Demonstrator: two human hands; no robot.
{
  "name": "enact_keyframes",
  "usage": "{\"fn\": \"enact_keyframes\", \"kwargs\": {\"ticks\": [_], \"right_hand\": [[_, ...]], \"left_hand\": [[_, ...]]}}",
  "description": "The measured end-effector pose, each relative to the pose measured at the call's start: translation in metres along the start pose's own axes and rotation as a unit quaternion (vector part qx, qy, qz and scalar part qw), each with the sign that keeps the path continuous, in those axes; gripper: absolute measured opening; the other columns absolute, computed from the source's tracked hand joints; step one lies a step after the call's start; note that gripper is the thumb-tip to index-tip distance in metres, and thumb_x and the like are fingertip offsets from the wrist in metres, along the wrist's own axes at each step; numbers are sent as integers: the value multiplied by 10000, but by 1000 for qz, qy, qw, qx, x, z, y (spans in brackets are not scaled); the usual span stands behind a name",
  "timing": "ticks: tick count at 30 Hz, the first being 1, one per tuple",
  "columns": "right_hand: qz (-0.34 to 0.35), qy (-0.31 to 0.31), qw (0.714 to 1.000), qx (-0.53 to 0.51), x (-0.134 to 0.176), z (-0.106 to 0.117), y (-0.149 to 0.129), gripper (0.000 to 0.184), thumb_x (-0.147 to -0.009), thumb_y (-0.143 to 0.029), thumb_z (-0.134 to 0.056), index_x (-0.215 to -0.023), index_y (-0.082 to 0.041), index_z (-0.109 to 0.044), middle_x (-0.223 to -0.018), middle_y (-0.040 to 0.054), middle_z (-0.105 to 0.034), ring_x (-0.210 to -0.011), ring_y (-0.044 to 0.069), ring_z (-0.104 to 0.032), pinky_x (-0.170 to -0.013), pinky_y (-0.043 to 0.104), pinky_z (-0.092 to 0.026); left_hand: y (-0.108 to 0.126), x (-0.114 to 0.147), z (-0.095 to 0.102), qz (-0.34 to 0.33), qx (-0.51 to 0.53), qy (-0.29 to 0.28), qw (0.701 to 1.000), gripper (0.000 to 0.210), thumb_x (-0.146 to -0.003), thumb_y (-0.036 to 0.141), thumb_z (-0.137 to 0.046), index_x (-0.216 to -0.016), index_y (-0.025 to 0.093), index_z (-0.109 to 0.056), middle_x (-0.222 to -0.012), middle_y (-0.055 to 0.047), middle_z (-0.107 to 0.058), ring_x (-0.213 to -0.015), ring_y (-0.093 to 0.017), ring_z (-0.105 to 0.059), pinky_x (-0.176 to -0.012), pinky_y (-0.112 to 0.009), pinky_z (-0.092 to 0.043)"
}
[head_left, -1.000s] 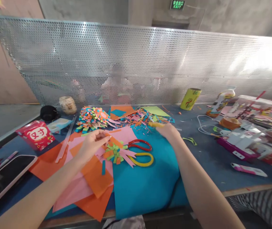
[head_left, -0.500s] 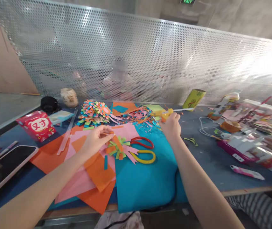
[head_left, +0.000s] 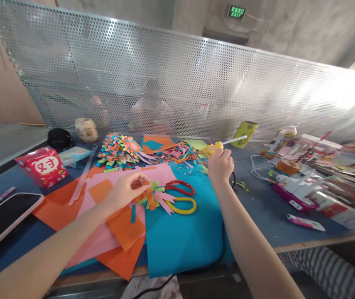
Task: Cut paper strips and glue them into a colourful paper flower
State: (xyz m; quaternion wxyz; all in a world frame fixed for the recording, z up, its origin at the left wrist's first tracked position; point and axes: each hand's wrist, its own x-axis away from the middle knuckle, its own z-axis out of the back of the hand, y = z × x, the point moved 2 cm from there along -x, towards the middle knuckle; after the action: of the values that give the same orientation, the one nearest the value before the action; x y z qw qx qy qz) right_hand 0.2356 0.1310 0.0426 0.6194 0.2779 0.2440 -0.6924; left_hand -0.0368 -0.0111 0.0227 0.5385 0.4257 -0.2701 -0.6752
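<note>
Fingers of the left hand (head_left: 129, 188) are pinched on a skinny orange paper strip (head_left: 150, 198), right at a green-and-orange fringed paper rosette (head_left: 159, 189), just left of some red-and-yellow loop-handled scissors (head_left: 185, 212). Right hand's (head_left: 221, 165) got its fingers curled round a yellow plastic glue gun (head_left: 207, 150), farther off to the right.

Right hand (head_left: 221, 166) had raised the glue gun (head_left: 209, 150); its stick (head_left: 235, 140), near level half a second earlier, slanted upward. Orange strip (head_left: 150, 197) in left hand (head_left: 131, 187) hung steeper over the flower (head_left: 156, 185).
</note>
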Motion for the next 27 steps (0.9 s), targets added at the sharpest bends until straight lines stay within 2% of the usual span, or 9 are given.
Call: {"fn": "enact_keyframes", "kwargs": {"ticks": [3, 5, 7, 9, 12, 15, 19, 22, 27], "right_hand": [[-4, 9, 1000, -29, 0, 3, 2, 252, -825, -243, -474, -1031, -98, -471, -1058, 183, -518, -858, 254, -572, -684, 347, -479], [-18, 10, 998, -56, 1, 7, 3, 296, -808, -271, -519, -1038, -98, -448, -1071, 177, -512, -870, 255, -581, -697, 343, -482], [-35, 11, 996, -78, 1, 10, 4, 319, -804, -288, -539, -1042, -108, -425, -1069, 170, -508, -876, 258, -590, -701, 347, -485], [-48, 11, 994, -98, 1, 13, 4, 315, -807, -286, -540, -1040, -123, -404, -1063, 162, -501, -879, 259, -595, -698, 353, -487], [-68, 8, 989, -131, -1, 15, 6, 317, -797, -285, -552, -1022, -145, -379, -1062, 150, -489, -869, 252, -603, -680, 350, -484], [-99, 1, 981, -166, -2, 16, 9, 348, -777, -315, -576, -1005, -162, -361, -1065, 143, -487, -841, 247, -610, -635, 335, -476], [-135, -14, 969, -205, -3, 17, 13, 375, -761, -354, -585, -995, -177, -352, -1053, 128, -490, -805, 237, -616, -585, 311, -453], [-148, -38, 964, -217, -3, 18, 14, 390, -754, -373, -598, -983, -175, -353, -1043, 128, -489, -799, 244, -622, -564, 301, -438], [-164, -59, 957, -233, -5, 18, 13, 386, -757, -376, -599, -973, -177, -349, -1055, 121, -490, -798, 242, -632, -563, 294, -433]], "left_hand": [[4, 0, 2, -23, -91, -2, 996, 229, -770, 382, -521, -834, 194, -635, -921, -67, -695, -812, -200, -637, -745, -307, -501], [7, -3, 5, -45, -144, 33, 988, 257, -769, 346, -517, -925, 188, -646, -1010, -82, -686, -892, -219, -630, -820, -331, -486], [13, -11, 6, -71, -173, 64, 980, 279, -773, 300, -511, -985, 173, -640, -1028, -89, -678, -948, -226, -616, -869, -343, -465], [22, -27, 3, -97, -187, 59, 976, 245, -787, 283, -510, -950, 170, -656, -984, -83, -685, -934, -220, -614, -872, -338, -457], [36, -64, -16, -109, -181, 27, 977, 227, -787, 338, -565, -900, 176, -677, -937, -73, -696, -866, -214, -626, -824, -320, -462], [43, -108, -48, -79, -141, -13, 987, 244, -708, 338, -672, -872, 158, -690, -832, -68, -705, -756, -210, -631, -690, -287, -461], [39, -158, -87, -69, -127, -5, 990, 338, -674, 425, -700, -840, 131, -683, -709, -62, -683, -695, -216, -632, -630, -278, -439], [33, -180, -102, -66, -113, 0, 991, 352, -670, 410, -700, -875, 125, -673, -668, -43, -667, -675, -209, -627, -619, -271, -428], [31, -192, -110, -83, -96, 7, 992, 200, -674, 340, -677, -715, 144, -673, -661, -36, -653, -704, -201, -612, -639, -264, -415]]}}
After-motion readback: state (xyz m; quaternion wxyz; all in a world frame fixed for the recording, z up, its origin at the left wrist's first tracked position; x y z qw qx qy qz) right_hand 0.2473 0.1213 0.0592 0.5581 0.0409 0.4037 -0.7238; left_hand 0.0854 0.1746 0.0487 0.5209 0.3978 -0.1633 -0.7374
